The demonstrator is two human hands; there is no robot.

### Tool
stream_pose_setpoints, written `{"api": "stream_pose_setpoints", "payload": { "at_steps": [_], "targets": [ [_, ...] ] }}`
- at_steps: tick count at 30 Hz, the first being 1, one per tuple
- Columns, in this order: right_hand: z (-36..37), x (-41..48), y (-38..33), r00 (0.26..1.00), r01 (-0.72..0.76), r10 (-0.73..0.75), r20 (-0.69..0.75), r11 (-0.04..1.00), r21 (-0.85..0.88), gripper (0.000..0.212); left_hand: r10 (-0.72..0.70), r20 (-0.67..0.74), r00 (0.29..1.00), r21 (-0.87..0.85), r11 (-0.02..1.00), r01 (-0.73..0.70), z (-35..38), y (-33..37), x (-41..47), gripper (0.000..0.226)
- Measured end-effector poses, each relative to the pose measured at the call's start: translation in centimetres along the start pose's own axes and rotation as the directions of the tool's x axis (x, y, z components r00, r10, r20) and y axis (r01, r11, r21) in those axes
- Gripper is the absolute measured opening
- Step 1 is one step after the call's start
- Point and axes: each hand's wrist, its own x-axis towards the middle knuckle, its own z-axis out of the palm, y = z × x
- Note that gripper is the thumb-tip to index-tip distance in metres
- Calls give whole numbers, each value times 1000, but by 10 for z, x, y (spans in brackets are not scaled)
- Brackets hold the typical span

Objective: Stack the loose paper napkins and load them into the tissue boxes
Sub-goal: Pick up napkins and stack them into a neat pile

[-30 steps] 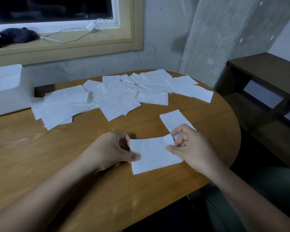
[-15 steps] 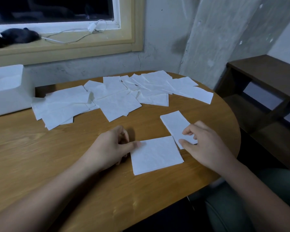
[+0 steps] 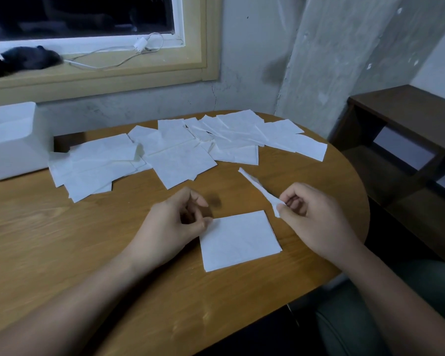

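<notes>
right hand [image 3: 316, 214] pinches 1 lifted napkin [image 3: 257, 185], long axis pointing up-left; the stack [image 3: 239, 240] lies just down-left of it, left hand [image 3: 175, 222] loosely curled, thumb touching its corner

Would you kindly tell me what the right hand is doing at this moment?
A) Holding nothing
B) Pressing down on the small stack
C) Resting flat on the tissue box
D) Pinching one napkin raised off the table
D: the right hand pinches the near end of a napkin, which slants up clear of the table beside the small stack.
</notes>
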Motion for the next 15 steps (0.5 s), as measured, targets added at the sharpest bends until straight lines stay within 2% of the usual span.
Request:
{"api": "stream_pose_setpoints", "payload": {
  "at_steps": [3,7,11,15],
  "targets": [
    [-9,-4,-21,996,-6,-6,85,991,134,15,18,-64,998,-62,998,-22,0,0,1,41],
    [-17,-7,-38,948,-100,-6,317,943,318,9,43,-120,992,-109,992,-56,-3,5,1,56],
    [-16,-5,-37,918,-157,-11,396,907,390,6,9,-75,997,-325,945,-33,-2,6,-2,19],
    [-9,-4,-31,909,-251,54,412,863,439,9,-20,-35,999,-448,894,2,-1,4,-1,26]
  ]
}}
